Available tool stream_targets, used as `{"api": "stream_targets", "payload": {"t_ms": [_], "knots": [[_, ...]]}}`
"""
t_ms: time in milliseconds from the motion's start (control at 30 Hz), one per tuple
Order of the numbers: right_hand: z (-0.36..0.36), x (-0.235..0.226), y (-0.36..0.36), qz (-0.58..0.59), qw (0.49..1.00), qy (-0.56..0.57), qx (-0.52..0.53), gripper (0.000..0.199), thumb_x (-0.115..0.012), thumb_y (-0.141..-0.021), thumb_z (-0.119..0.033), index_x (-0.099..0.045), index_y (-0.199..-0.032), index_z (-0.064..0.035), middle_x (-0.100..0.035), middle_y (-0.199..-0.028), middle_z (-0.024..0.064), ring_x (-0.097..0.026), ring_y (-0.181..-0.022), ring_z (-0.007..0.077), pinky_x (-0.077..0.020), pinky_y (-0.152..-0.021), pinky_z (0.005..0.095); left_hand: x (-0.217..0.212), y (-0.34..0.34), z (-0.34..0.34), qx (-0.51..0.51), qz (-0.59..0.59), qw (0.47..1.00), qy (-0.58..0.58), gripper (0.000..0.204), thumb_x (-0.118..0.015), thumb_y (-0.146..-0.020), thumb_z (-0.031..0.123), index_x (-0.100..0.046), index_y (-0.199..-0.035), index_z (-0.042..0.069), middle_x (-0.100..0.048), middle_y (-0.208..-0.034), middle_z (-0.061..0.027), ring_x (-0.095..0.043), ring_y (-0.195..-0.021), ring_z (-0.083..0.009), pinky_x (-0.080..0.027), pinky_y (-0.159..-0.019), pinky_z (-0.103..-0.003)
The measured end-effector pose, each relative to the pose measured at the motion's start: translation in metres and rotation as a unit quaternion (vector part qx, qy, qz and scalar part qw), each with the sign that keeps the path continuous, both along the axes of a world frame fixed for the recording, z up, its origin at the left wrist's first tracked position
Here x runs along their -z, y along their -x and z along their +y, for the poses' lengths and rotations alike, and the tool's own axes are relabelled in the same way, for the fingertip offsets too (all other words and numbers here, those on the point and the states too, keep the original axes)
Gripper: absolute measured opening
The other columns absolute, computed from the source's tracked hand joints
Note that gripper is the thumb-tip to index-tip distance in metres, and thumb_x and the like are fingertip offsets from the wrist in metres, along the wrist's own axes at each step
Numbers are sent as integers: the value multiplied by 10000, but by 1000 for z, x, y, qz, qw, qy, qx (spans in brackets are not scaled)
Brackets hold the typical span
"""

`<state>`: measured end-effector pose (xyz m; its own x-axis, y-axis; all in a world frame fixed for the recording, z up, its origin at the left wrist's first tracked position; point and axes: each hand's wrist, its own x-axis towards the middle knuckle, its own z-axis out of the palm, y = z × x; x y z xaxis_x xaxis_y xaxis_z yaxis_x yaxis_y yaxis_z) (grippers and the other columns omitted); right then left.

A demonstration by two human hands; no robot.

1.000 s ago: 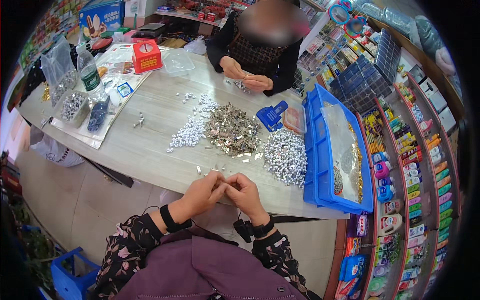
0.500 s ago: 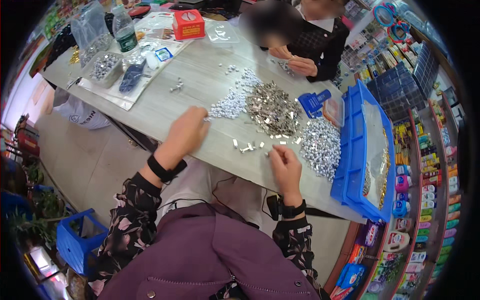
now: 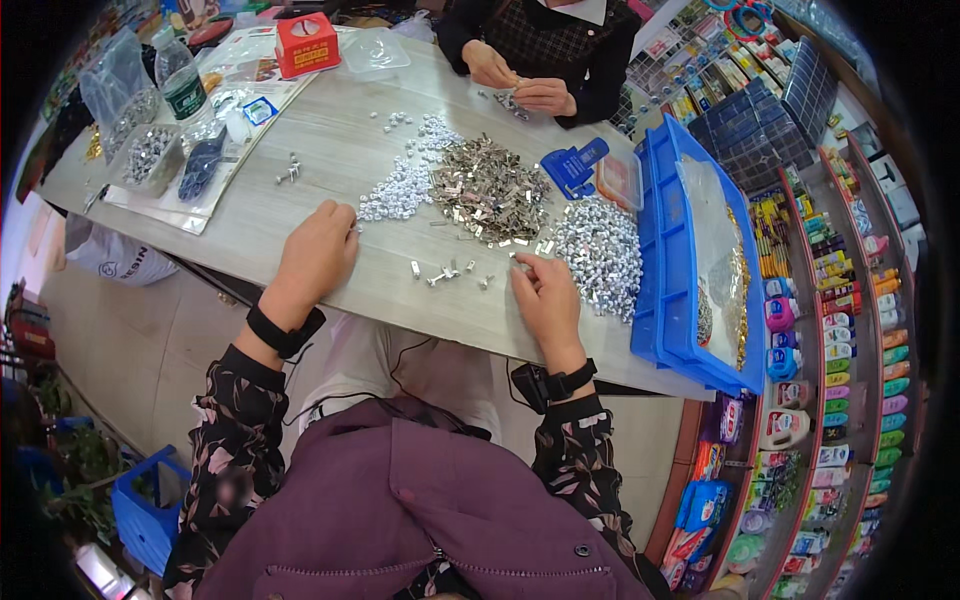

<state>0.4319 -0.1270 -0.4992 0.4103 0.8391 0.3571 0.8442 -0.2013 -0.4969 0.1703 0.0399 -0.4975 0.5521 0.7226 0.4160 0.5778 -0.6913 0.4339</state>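
- Right hand (image 3: 547, 300) is over the near part of the table (image 3: 325, 125), thumb and index close together by the tips. Can't tell if there's a tiny bit pinched in there.
- Left hand (image 3: 315, 252) is palm down by the table's front edge, fingers curled, tips right beside the white beads (image 3: 395, 195). Can't tell if it's got anything either.
- Roughly five loose pieces (image 3: 416, 270) between the hands, small and shiny, some flat.
- Just past those, one big heap of metal pieces (image 3: 490, 190): little silvery strips, way too many to count, white beads on its left.
- One heap of silvery beads (image 3: 600, 250) right of the right hand, just beside the one blue tray (image 3: 650, 250).
- Behind that heap, one dark blue plastic item (image 3: 575, 167) with pale printing, next to one clear container (image 3: 618, 182).
- Across the table, a co-worker's two hands (image 3: 545, 97) are close together over a few bits.
- Far left: one red box (image 3: 308, 45) with yellowish lettering, one clear bottle (image 3: 184, 92) with a green label.
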Motion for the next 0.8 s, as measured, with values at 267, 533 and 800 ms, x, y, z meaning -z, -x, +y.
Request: {"api": "stream_targets", "payload": {"t_ms": [267,533,800], "knots": [[0,0,3,62,997,-14,37,160,-643,-777,-185,-641,-909,-94,-528,-696,54,-524,-582,184,-422,-542,300,-2,4,-2,6,-35,999,25,104,-567,-766,55,-501,-842,31,-535,-772,-122,-560,-658,-262,-447,-602,-353],[4,7,-1,-24,999,-10,28,180,-641,-783,-216,-616,-927,-110,-530,-673,48,-539,-587,211,-426,-537,328,-23,-20,-58,143,-269,843,443,72,-561,-851,82,-522,-886,32,-518,-732,7,-523,-637,-65,-458,-569,-231],[9,0,3,26,999,-2,44,217,-649,-780,-221,-631,-976,-130,-533,-674,57,-549,-591,210,-424,-530,318,0,-61,-79,264,-211,754,563,138,-583,-864,127,-523,-954,41,-524,-712,27,-504,-601,-41,-442,-522,-191]]}}
